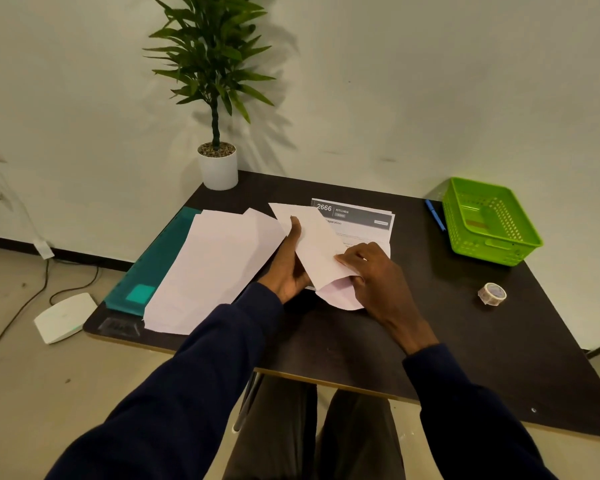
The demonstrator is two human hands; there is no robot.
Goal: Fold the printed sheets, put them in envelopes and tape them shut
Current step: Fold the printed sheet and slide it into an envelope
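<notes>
Paper envelope [317,244] gripped in left hand [290,268]; right hand [374,275] pinches its open end; interior hidden, possibly filled.

A dark rectangular table [465,341] bore a leafy green plant in a round white pot [218,169] at its far corner, a lime-green perforated plastic basket [492,244] (a blue pen [435,214] just beside it) and a teal plastic folder [153,268] along the left edge.
</notes>
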